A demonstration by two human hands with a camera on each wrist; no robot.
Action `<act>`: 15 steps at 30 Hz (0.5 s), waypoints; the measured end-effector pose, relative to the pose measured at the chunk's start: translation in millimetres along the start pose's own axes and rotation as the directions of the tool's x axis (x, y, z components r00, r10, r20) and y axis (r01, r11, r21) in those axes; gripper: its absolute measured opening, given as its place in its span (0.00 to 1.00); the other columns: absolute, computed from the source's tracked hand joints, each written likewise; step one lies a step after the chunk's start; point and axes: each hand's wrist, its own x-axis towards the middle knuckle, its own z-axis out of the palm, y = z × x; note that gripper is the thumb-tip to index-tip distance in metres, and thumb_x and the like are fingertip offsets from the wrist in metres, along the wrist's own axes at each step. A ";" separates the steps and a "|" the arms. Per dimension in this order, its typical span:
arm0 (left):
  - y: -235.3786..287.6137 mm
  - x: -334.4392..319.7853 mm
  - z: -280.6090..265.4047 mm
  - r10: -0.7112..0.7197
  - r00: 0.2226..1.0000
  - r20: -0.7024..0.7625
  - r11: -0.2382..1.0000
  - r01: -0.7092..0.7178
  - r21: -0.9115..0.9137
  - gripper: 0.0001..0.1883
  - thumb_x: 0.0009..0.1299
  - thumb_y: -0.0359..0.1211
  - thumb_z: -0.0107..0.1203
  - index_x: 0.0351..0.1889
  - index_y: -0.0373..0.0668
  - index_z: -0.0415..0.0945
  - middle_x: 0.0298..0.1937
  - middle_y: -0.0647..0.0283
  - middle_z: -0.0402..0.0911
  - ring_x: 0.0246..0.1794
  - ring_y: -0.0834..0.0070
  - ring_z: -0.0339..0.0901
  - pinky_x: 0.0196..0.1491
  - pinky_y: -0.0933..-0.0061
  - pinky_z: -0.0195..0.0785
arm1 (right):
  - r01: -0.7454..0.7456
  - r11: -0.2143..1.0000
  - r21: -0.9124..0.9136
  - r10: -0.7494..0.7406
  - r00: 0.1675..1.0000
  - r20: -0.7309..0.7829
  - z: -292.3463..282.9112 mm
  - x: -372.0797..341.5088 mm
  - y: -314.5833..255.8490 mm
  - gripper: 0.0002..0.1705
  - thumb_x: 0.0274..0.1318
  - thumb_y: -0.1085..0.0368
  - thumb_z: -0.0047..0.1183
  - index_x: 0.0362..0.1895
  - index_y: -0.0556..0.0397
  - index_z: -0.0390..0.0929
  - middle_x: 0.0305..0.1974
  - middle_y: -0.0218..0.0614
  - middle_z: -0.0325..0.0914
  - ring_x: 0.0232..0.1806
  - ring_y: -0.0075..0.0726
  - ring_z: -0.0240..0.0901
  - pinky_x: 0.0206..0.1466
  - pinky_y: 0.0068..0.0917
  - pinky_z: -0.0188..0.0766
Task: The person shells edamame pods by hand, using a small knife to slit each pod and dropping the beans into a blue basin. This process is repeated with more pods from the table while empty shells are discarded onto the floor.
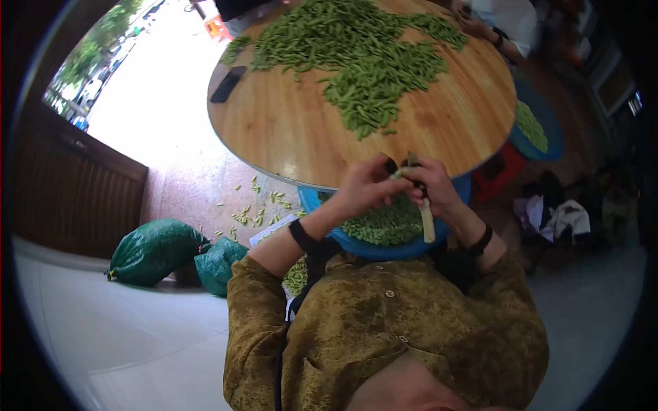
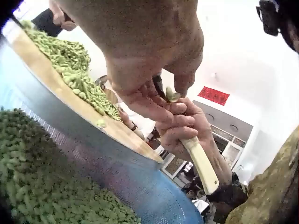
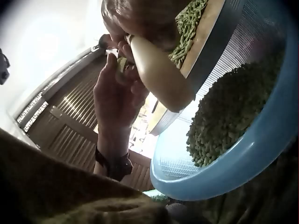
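Note:
In the head view, both hands meet over the near edge of a round wooden table [image 1: 274,137]. My right hand [image 1: 439,188] grips a small knife by its cream handle [image 1: 428,222], which points down toward my body. My left hand [image 1: 364,188] pinches a green bean pod [image 2: 172,95] right beside the right thumb, as the left wrist view shows. The knife's blade is mostly hidden by the fingers. Beneath the hands sits a blue plastic basket [image 3: 224,186] with many shelled green beans [image 1: 384,226] in it.
A large heap of pods [image 1: 370,61] covers the table's far part, with a dark phone [image 1: 228,84] at its left. Other people sit at the far side. Green sacks [image 1: 157,250] and scattered pods [image 1: 257,216] lie on the floor at left. Another blue basin [image 1: 552,140] stands right.

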 end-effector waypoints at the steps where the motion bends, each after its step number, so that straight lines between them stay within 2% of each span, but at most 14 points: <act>1: 3.2 -0.3 3.9 0.006 1.000 -0.031 1.000 -0.006 0.010 0.09 0.67 0.34 0.59 0.37 0.39 0.72 0.24 0.65 0.79 0.21 0.82 0.77 0.22 0.81 0.68 | 0.002 1.000 -0.007 -0.001 0.999 0.032 0.7 0.0 0.8 0.06 0.59 0.67 0.48 0.31 0.55 0.69 0.19 0.26 0.65 0.14 0.16 0.58 0.12 0.16 0.54; 3: 8.6 0.4 8.7 0.052 0.994 -0.096 0.990 -0.064 -0.127 0.11 0.65 0.33 0.62 0.37 0.39 0.71 0.24 0.66 0.79 0.21 0.83 0.77 0.20 0.82 0.65 | -0.069 0.994 0.086 0.065 0.997 0.049 1.5 1.1 1.8 0.05 0.57 0.67 0.46 0.31 0.55 0.69 0.17 0.25 0.63 0.13 0.16 0.56 0.11 0.16 0.52; 4: 6.0 0.5 8.1 0.064 0.990 -0.125 0.991 -0.078 -0.111 0.11 0.65 0.33 0.62 0.37 0.39 0.71 0.24 0.66 0.79 0.21 0.83 0.77 0.20 0.82 0.65 | -0.064 0.995 0.077 0.058 0.995 0.081 -0.1 1.1 0.7 0.05 0.57 0.67 0.46 0.31 0.55 0.69 0.17 0.25 0.63 0.13 0.16 0.56 0.11 0.16 0.52; 6: -8.6 0.9 6.1 0.277 0.958 -0.068 0.961 -0.277 0.021 0.10 0.66 0.32 0.60 0.36 0.38 0.70 0.25 0.66 0.80 0.21 0.81 0.76 0.21 0.79 0.64 | -0.236 0.938 0.254 0.181 0.958 0.222 -6.6 -0.7 -1.3 0.04 0.56 0.68 0.46 0.29 0.54 0.70 0.17 0.23 0.60 0.12 0.16 0.54 0.11 0.16 0.51; 7: -13.2 1.8 5.7 0.289 0.953 -0.089 0.957 -0.286 0.039 0.10 0.66 0.32 0.60 0.36 0.38 0.70 0.25 0.66 0.80 0.21 0.81 0.76 0.21 0.79 0.64 | -0.236 0.942 0.240 0.176 0.953 0.246 -10.6 -0.4 -0.4 0.04 0.56 0.68 0.46 0.29 0.54 0.70 0.17 0.23 0.60 0.12 0.16 0.54 0.11 0.16 0.51; 8: -17.6 2.3 5.5 0.502 0.862 -0.072 0.852 -0.478 0.212 0.09 0.67 0.31 0.58 0.36 0.38 0.69 0.24 0.66 0.79 0.22 0.81 0.75 0.23 0.77 0.64 | -0.264 0.928 0.264 0.180 0.936 0.303 -14.4 0.1 2.0 0.04 0.57 0.68 0.46 0.30 0.53 0.69 0.16 0.22 0.60 0.12 0.15 0.54 0.11 0.15 0.51; 9: -20.0 1.3 6.4 0.680 0.733 -0.012 0.684 -0.629 0.371 0.08 0.68 0.31 0.57 0.36 0.37 0.69 0.23 0.66 0.78 0.23 0.82 0.74 0.24 0.75 0.64 | -0.295 0.911 0.287 0.185 0.916 0.356 -15.8 0.0 4.8 0.04 0.58 0.67 0.45 0.31 0.53 0.69 0.16 0.21 0.59 0.12 0.15 0.54 0.11 0.15 0.51; 10: -19.5 -0.7 7.8 0.685 0.728 -0.020 0.677 -0.627 0.386 0.08 0.68 0.31 0.57 0.36 0.37 0.69 0.23 0.66 0.78 0.23 0.82 0.74 0.24 0.75 0.64 | -0.297 0.914 0.275 0.184 0.910 0.372 -15.2 -0.2 6.8 0.04 0.58 0.67 0.45 0.31 0.53 0.69 0.16 0.21 0.59 0.12 0.15 0.54 0.11 0.15 0.51; 12: -17.5 -3.9 10.9 0.542 0.825 -0.159 0.819 -0.477 0.319 0.07 0.70 0.30 0.54 0.37 0.37 0.69 0.25 0.64 0.76 0.24 0.79 0.73 0.27 0.72 0.65 | -0.275 0.889 0.366 0.195 0.951 0.240 -12.6 0.1 9.4 0.03 0.58 0.68 0.45 0.33 0.53 0.68 0.16 0.22 0.59 0.13 0.16 0.55 0.11 0.15 0.52; 13: -19.3 -4.6 13.2 0.548 0.821 -0.161 0.814 -0.479 0.329 0.07 0.70 0.30 0.54 0.37 0.37 0.69 0.25 0.64 0.76 0.24 0.79 0.73 0.27 0.72 0.65 | -0.272 0.891 0.363 0.189 0.950 0.249 -9.2 0.1 9.2 0.03 0.58 0.68 0.45 0.33 0.53 0.68 0.16 0.22 0.59 0.13 0.16 0.55 0.11 0.15 0.52; 15: -26.9 -2.0 17.3 0.444 0.860 -0.250 0.895 -0.413 0.170 0.07 0.70 0.30 0.54 0.39 0.37 0.68 0.27 0.65 0.77 0.24 0.79 0.72 0.27 0.74 0.64 | -0.177 0.958 0.228 0.145 0.978 0.149 -2.4 -2.3 5.9 0.02 0.59 0.68 0.46 0.35 0.52 0.68 0.17 0.23 0.59 0.13 0.16 0.56 0.12 0.15 0.54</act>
